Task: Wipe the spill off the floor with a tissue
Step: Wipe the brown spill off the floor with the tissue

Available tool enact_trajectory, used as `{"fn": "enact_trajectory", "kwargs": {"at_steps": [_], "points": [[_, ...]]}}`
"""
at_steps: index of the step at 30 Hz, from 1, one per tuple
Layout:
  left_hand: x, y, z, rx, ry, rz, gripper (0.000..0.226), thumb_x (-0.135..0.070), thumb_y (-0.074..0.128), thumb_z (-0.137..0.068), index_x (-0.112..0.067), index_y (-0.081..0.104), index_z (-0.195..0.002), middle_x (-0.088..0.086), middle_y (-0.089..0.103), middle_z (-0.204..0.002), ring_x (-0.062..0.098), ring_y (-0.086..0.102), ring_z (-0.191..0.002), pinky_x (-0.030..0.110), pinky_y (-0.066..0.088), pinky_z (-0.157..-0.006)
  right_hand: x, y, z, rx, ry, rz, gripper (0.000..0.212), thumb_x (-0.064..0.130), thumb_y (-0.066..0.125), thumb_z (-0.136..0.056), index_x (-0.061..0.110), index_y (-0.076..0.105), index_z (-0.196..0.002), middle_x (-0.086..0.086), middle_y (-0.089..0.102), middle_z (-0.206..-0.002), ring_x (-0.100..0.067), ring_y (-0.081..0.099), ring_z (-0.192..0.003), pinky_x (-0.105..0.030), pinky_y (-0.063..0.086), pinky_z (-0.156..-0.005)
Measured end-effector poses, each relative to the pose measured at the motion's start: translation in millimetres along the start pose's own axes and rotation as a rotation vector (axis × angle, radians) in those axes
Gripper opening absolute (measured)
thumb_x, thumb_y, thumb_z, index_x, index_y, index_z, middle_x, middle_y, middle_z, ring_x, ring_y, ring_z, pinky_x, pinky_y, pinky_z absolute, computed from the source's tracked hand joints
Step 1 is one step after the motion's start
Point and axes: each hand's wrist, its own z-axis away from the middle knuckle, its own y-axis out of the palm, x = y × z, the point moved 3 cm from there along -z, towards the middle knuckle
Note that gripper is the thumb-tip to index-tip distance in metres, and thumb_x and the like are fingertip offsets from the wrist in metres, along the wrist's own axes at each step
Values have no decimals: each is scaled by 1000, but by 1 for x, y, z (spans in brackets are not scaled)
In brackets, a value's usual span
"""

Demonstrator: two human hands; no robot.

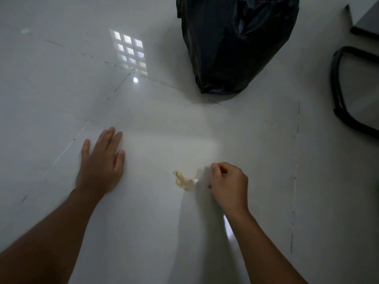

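Note:
A crumpled tissue (pixel 184 180), stained yellowish with a small white tip, lies on the glossy white tile floor (pixel 164 130). My right hand (pixel 227 185) hovers just right of it with fingers curled in; a small gap separates the thumb from the tissue, and nothing shows inside the hand. My left hand (pixel 101 160) is pressed flat on the floor to the left, fingers spread and pointing away from me. I cannot make out any liquid on the tiles around the tissue.
A full black rubbish bag (pixel 235 44) stands on the floor ahead, slightly right. A black curved chair leg (pixel 340 99) and a dark furniture base (pixel 365 23) sit at the far right. A window reflection (pixel 131 52) glares on the tiles.

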Motion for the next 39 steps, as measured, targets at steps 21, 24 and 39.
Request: {"fn": "enact_trajectory", "kwargs": {"at_steps": [21, 24, 39], "points": [[-6, -2, 0, 9, 9, -46, 61, -37, 32, -92, -13, 44, -146, 10, 38, -157, 23, 33, -146, 55, 17, -117, 47, 76, 87, 447, -752, 306, 22, 5, 71, -72, 7, 69, -93, -8, 57, -76, -28, 55, -69, -32, 43, -64], [-6, -5, -8, 4, 13, -31, 61, -37, 32, -92, -13, 44, -146, 10, 38, -157, 22, 34, -146, 54, 17, -117, 21, 45, 68, 429, -743, 245, 16, 8, 67, -79, 14, 70, -94, -6, 53, -73, -25, 52, -69, -31, 38, -63], [-4, -3, -5, -9, 8, -32, 59, -37, 33, -92, -15, 45, -145, 9, 39, -157, 22, 35, -146, 53, 18, -117, 7, 4, -138, -160, -199, 337, 24, 18, 58, -94, -3, 70, -98, 1, 47, -70, -9, 49, -57, -5, 37, -51]]}}
